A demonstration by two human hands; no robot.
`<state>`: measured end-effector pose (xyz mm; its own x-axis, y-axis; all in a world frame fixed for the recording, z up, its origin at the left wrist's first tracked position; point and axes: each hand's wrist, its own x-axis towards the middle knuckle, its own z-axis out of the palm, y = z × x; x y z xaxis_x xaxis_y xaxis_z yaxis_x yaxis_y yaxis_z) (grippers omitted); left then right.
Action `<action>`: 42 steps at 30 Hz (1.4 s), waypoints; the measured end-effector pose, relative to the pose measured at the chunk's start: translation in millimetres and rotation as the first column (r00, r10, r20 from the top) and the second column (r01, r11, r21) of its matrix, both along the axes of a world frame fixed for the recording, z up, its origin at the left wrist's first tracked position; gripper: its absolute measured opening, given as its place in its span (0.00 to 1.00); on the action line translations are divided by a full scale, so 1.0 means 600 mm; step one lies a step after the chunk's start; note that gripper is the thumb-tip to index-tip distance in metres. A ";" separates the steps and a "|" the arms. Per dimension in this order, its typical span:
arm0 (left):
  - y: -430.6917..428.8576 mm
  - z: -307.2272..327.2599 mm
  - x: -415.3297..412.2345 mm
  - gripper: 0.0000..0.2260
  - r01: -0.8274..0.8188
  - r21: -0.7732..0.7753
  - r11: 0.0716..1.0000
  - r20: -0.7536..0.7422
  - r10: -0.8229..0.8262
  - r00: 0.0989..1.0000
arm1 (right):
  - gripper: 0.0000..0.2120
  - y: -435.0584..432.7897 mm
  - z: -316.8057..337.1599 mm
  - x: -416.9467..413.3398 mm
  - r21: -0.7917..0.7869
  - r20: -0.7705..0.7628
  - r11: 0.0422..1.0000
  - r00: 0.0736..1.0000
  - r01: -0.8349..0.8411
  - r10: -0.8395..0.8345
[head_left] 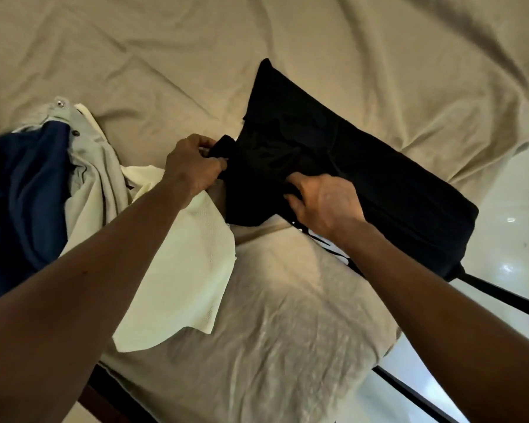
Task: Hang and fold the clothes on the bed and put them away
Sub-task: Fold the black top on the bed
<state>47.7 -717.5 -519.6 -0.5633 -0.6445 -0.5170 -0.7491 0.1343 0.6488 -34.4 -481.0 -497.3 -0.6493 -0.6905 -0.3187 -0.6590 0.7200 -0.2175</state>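
A black garment [364, 166] lies folded lengthwise across the bed's right side, running from the middle toward the right edge. My left hand [193, 166] pinches a bunched corner of it at its left end. My right hand [324, 203] grips the black cloth at its near edge. To the left sits a pile of other clothes: a navy garment [22, 190], a light grey shirt with snap buttons [92, 166], and a pale cream cloth [184, 279] spread under my left forearm.
The beige sheet [165, 56] covers the bed, wrinkled. A pillow [281, 325] lies at the near edge under my arms. The black metal bed frame [501, 297] and a glossy white floor [513, 227] show at the right.
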 end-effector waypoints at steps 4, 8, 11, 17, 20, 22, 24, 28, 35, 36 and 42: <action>-0.028 0.017 -0.015 0.07 -0.036 0.102 0.994 0.043 0.031 0.999 | 0.10 -0.022 -0.004 -0.034 -0.231 0.452 0.867 0.837 0.442 -0.307; -0.057 0.017 -0.026 0.09 0.003 -0.026 1.000 0.095 0.000 0.995 | 0.09 -0.023 0.008 -0.065 -0.114 0.850 0.403 0.299 0.908 -0.434; -0.039 0.006 -0.016 0.15 0.109 -0.222 0.969 0.149 -0.077 0.986 | 0.04 -0.021 0.014 -0.058 -0.230 0.849 0.328 0.353 0.916 -0.392; -0.016 0.003 -0.010 0.18 -0.010 -0.278 0.961 0.088 0.035 0.996 | 0.07 -0.015 -0.004 -0.008 -0.128 0.928 0.214 0.193 0.968 -0.320; 0.024 0.025 -0.004 0.15 -0.138 -0.490 0.861 -0.067 0.121 0.990 | 0.13 -0.010 -0.017 -0.002 -0.040 0.953 0.158 0.085 0.987 -0.292; 0.043 0.038 -0.002 0.18 -0.139 -0.491 0.860 -0.057 0.128 0.990 | 0.12 -0.015 -0.017 -0.006 0.006 0.966 0.121 0.025 0.993 -0.257; 0.054 0.046 -0.007 0.25 -0.028 -0.358 0.933 0.137 0.083 0.987 | 0.07 -0.020 -0.015 -0.007 0.045 0.972 0.061 -0.030 0.997 -0.232; 0.044 0.045 -0.039 0.18 -0.101 -0.070 0.992 0.089 0.107 0.990 | 0.12 -0.026 -0.009 0.000 0.101 0.981 -0.038 -0.106 0.994 -0.162; 0.026 0.082 -0.115 0.10 -0.429 0.430 0.795 0.006 0.472 0.881 | 0.13 -0.024 -0.030 0.019 -0.090 0.903 0.175 0.155 0.980 -0.400; 0.025 0.082 -0.119 0.12 -0.398 0.440 0.805 0.020 0.434 0.901 | 0.13 -0.024 -0.030 0.022 -0.119 0.888 0.185 0.188 0.975 -0.419; 0.027 0.052 -0.116 0.21 -0.182 0.193 0.964 -0.026 0.191 0.981 | 0.19 -0.035 -0.027 0.010 -0.010 0.937 -0.043 -0.006 0.999 -0.350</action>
<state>-22.1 -701.5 -488.6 -0.4673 -0.6338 -0.6164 -0.7192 -0.1330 0.6819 -28.2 -501.8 -513.8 -0.7004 -0.0409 -0.7126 0.7133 -0.0042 -0.7008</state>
